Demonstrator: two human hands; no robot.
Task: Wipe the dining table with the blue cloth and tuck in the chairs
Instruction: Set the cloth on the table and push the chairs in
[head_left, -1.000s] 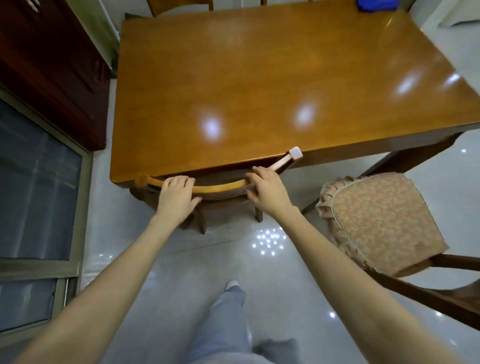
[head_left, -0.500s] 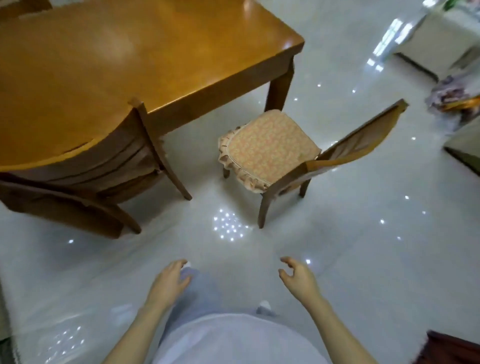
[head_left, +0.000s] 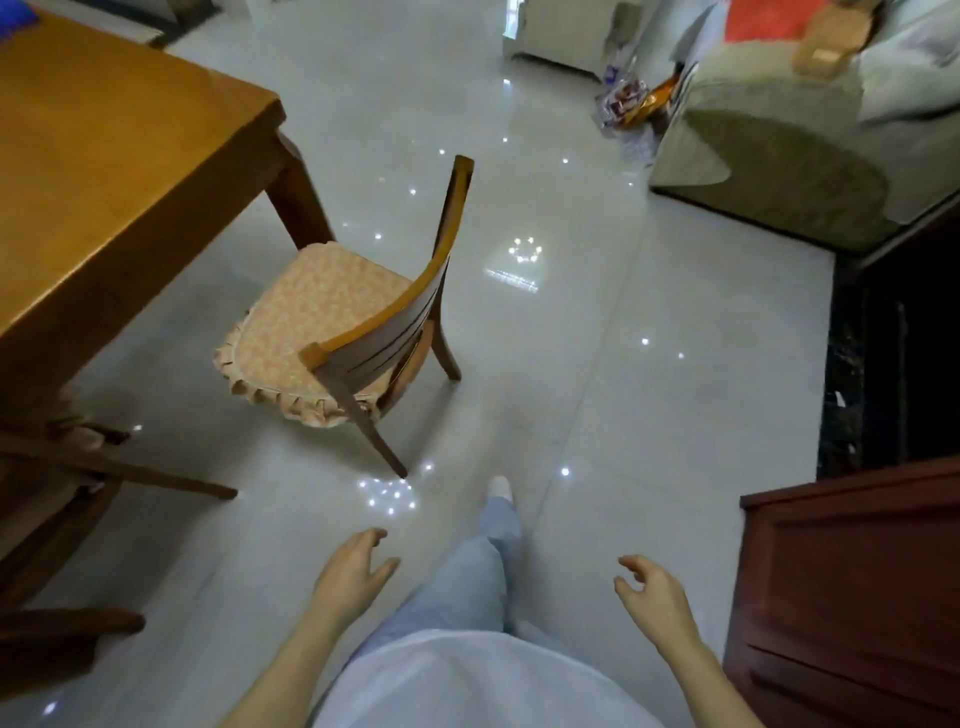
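The wooden dining table (head_left: 114, 156) fills the upper left. A sliver of the blue cloth (head_left: 13, 23) shows at its far left top edge. A wooden chair (head_left: 363, 322) with a floral frilled cushion stands pulled out from the table's corner, its back turned toward me. Another chair (head_left: 62, 467) sits pushed under the table at the left edge. My left hand (head_left: 353, 577) and my right hand (head_left: 649, 597) hang low in front of me, fingers apart, holding nothing, well short of the pulled-out chair.
A dark red wooden cabinet (head_left: 852, 597) stands close on my right. A grey sofa (head_left: 779, 156) sits at the upper right with bags (head_left: 634, 104) on the floor beside it. Glossy tiled floor (head_left: 597, 338) lies between. My leg (head_left: 483, 571) steps forward.
Both hands let go of the first chair's back, which now sits tucked under the table. I have turned right, bringing the cushioned chair to the centre.
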